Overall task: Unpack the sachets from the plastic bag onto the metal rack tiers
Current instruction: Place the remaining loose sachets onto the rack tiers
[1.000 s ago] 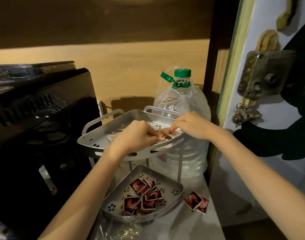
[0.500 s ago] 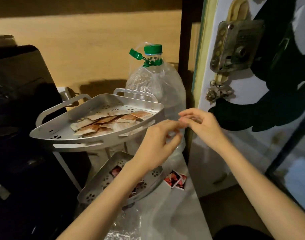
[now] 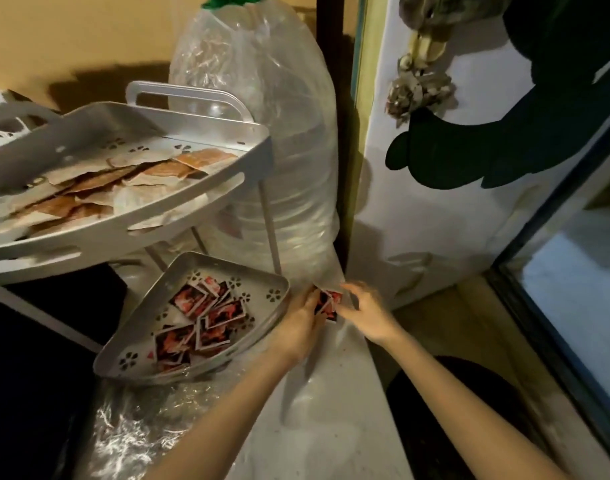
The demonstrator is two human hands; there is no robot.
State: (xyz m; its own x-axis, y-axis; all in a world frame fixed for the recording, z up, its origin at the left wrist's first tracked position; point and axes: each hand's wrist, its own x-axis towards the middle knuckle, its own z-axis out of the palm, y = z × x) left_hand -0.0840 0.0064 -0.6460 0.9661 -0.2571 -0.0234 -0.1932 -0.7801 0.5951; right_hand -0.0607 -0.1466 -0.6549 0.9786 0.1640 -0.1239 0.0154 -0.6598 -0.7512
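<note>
Both hands have dropped from beside the upper silver metal rack tier [image 3: 227, 188], where they hovered with nothing in them half a second ago, to the pale countertop [image 3: 331, 410]. The left hand [image 3: 301, 322] and right hand [image 3: 367, 313] now pinch the small red-and-black sachets [image 3: 327, 304] between them, just beside the lower perforated tier [image 3: 262, 327]. Tan sachets [image 3: 151, 174] fill the upper tier, unchanged; crinkled clear plastic bag [image 3: 130, 420] lies below.
</note>
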